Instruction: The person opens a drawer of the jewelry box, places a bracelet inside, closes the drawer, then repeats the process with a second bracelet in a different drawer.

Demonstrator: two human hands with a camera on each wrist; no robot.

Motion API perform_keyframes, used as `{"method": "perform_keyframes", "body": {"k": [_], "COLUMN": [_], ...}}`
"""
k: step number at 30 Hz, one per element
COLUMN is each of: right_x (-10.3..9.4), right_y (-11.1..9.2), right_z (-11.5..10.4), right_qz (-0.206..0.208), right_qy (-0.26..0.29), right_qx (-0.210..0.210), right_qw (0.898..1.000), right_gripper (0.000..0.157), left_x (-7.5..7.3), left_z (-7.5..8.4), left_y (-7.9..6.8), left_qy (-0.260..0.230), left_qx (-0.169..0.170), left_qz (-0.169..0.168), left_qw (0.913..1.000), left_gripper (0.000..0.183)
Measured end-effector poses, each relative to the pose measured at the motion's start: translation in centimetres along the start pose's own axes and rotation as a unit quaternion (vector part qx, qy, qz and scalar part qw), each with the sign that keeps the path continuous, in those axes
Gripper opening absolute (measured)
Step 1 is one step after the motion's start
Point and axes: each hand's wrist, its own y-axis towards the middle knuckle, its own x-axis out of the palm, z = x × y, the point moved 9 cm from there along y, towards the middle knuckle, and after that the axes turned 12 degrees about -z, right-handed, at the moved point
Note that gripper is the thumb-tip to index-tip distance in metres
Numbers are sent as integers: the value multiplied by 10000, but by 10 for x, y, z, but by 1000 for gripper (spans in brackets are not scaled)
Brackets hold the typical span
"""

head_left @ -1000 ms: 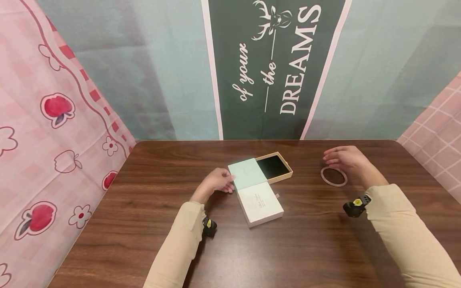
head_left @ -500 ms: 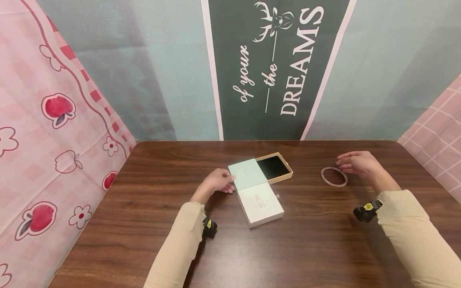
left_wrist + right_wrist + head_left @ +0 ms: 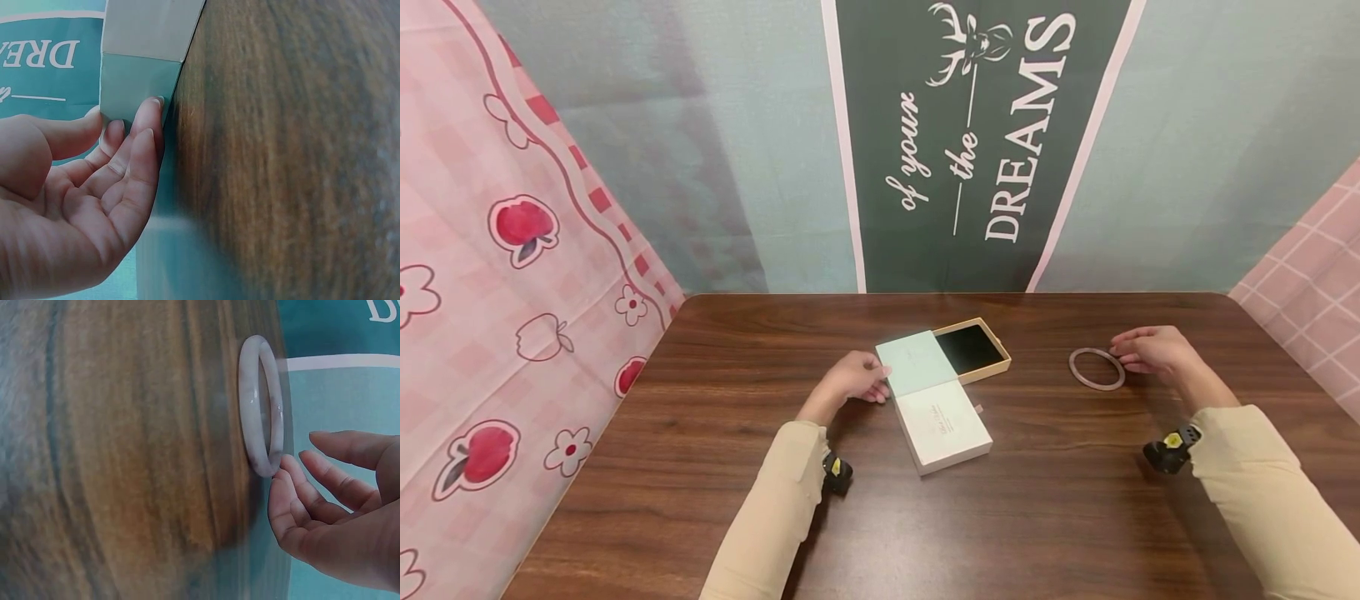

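Note:
A pale drawer box, with a mint-green half (image 3: 917,363) and a white half (image 3: 946,425), lies at the middle of the table. From the green half a gold-edged drawer (image 3: 1006,363) with a black lining (image 3: 970,348) is slid out. My left hand (image 3: 854,375) holds the green half's left side, thumb at its top edge and fingertips on the side (image 3: 140,90). To the right, a pale mauve, marbled bangle (image 3: 1097,386) lies on the table. My right hand (image 3: 1156,350) is at its right side, fingers loosely bent, lower fingertips at the rim and thumb apart from it.
A dark wood-grain table (image 3: 1037,517) spreads under both hands. Behind it hangs a blue-green cloth (image 3: 760,167) with lettering, and a pink apple-print cloth (image 3: 475,333) is at the left. A small ribbon tab (image 3: 979,408) sticks out of the white half's right side.
My right hand has moved from above the bangle's far side to the right and down, to its right rim. My left hand and the box have stayed put.

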Motion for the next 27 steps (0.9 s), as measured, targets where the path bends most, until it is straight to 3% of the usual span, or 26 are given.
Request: {"method": "perform_keyframes", "body": {"k": [10, 27], "right_x": [1, 4], "right_y": [-2, -6], "right_z": [7, 7], "right_qz": [134, 373], "right_qy": [-358, -720], "right_qx": [143, 196], "right_qw": [9992, 9965], "right_gripper": [36, 34], "left_x": [0, -2], "left_z": [-2, -3], "left_y": [2, 4], "left_qy": [90, 87], "left_qx": [-17, 14], "left_qz": [9, -41], "left_qw": [10000, 10000], "left_gripper": [19, 19]}}
